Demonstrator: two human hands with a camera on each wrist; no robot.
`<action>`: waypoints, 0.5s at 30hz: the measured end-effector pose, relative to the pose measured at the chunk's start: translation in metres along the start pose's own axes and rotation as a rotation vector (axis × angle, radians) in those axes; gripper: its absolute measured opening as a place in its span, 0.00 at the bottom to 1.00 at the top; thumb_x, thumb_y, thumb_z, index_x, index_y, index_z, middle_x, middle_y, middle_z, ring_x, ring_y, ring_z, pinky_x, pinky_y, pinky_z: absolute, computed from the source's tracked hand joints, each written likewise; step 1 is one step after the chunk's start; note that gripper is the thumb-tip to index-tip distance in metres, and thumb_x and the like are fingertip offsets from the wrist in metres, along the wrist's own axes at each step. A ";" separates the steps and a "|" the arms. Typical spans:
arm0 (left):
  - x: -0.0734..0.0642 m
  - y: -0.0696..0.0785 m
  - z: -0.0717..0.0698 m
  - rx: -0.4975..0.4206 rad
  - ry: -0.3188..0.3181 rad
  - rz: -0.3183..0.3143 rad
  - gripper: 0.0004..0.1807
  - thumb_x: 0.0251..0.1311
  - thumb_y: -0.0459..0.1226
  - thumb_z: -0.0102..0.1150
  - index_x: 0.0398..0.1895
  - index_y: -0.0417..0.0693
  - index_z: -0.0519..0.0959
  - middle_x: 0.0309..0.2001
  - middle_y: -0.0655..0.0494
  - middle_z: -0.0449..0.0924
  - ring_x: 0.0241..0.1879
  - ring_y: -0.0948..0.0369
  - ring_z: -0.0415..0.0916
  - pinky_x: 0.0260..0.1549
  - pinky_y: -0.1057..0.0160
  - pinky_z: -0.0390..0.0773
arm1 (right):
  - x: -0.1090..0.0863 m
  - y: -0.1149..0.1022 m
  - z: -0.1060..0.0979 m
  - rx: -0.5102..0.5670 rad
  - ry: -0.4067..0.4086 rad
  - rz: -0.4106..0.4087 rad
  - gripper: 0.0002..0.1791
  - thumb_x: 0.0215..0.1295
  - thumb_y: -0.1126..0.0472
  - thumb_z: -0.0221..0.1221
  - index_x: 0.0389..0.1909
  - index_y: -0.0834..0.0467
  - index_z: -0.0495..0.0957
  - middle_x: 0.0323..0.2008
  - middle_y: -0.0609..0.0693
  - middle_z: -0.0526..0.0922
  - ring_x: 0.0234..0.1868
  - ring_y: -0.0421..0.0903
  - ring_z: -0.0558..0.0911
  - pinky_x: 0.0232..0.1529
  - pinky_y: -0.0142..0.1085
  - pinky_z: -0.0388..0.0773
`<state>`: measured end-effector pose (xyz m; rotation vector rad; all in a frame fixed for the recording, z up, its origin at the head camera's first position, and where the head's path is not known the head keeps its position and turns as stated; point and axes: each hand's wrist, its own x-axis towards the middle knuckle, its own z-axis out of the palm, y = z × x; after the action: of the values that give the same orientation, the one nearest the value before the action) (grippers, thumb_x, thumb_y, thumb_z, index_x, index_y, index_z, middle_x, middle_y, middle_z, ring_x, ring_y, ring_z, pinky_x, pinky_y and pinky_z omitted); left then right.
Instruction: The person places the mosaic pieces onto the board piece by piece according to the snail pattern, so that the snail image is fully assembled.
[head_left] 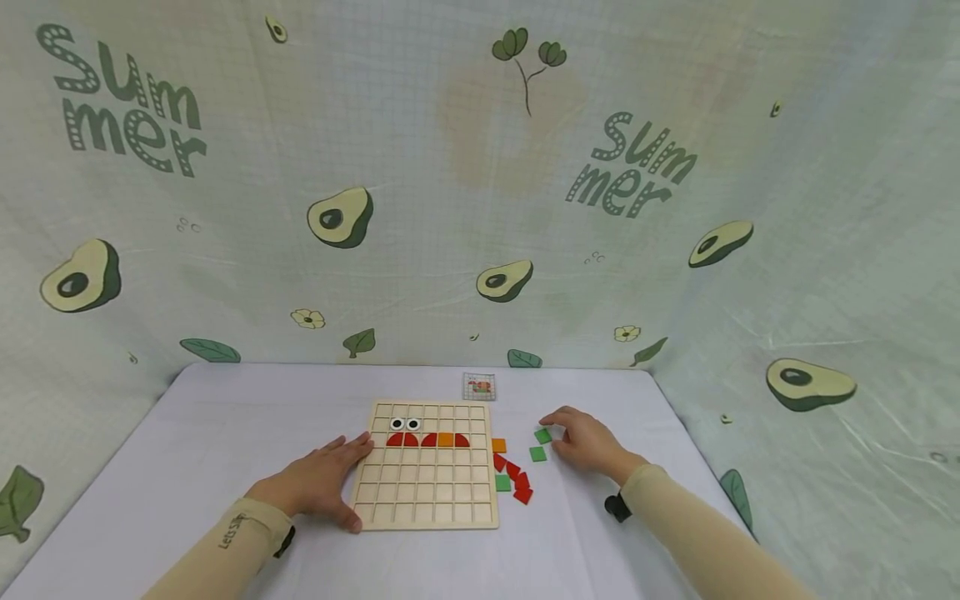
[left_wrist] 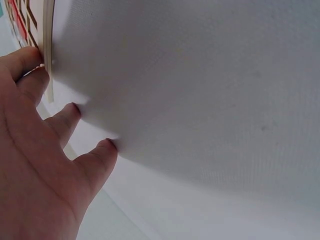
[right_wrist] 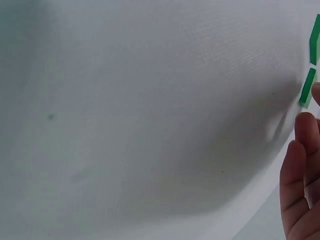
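A light wooden grid board (head_left: 423, 492) lies flat on the table. My left hand (head_left: 318, 479) rests at its left side, fingers spread, with the index finger at the left edge and the thumb by the lower left corner. In the left wrist view, fingertips touch the white cloth beside the board. On the board sit two round eye pieces (head_left: 405, 424) above a row of red rounded pieces (head_left: 402, 439) and an orange square (head_left: 446, 439). My right hand (head_left: 588, 442) is over the table to the right, thumb and index finger apart around a green square tile (head_left: 543, 436).
Beside the board's right edge lie several red pieces (head_left: 522, 481), another orange square (head_left: 498, 446) and a green tile (head_left: 502, 482). One more green tile (head_left: 537, 454) is near the right thumb. A small picture card (head_left: 479, 387) lies behind the board, before the patterned cloth backdrop (head_left: 420, 317).
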<state>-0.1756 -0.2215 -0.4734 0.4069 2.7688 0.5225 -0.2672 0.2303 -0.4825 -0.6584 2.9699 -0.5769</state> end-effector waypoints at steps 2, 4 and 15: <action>0.000 0.000 0.000 -0.007 -0.001 0.000 0.67 0.26 0.59 0.83 0.74 0.43 0.64 0.77 0.50 0.55 0.73 0.37 0.51 0.64 0.31 0.56 | 0.002 0.001 0.003 0.010 -0.007 -0.004 0.18 0.61 0.64 0.67 0.52 0.49 0.83 0.48 0.44 0.81 0.37 0.42 0.74 0.44 0.40 0.79; 0.000 0.000 0.001 -0.010 -0.003 0.000 0.67 0.26 0.59 0.83 0.74 0.43 0.64 0.77 0.50 0.55 0.73 0.37 0.51 0.64 0.31 0.56 | 0.004 0.002 0.005 0.011 -0.021 -0.002 0.17 0.62 0.64 0.67 0.51 0.49 0.84 0.49 0.44 0.81 0.38 0.42 0.75 0.47 0.41 0.80; -0.001 0.000 -0.001 -0.004 0.005 0.003 0.67 0.26 0.59 0.83 0.74 0.43 0.64 0.77 0.51 0.55 0.73 0.38 0.51 0.64 0.31 0.57 | 0.007 -0.002 0.006 -0.039 -0.030 -0.038 0.15 0.62 0.62 0.67 0.50 0.49 0.85 0.45 0.42 0.80 0.41 0.42 0.76 0.53 0.42 0.79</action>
<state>-0.1751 -0.2220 -0.4726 0.4092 2.7718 0.5296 -0.2722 0.2238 -0.4871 -0.7216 2.9541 -0.5077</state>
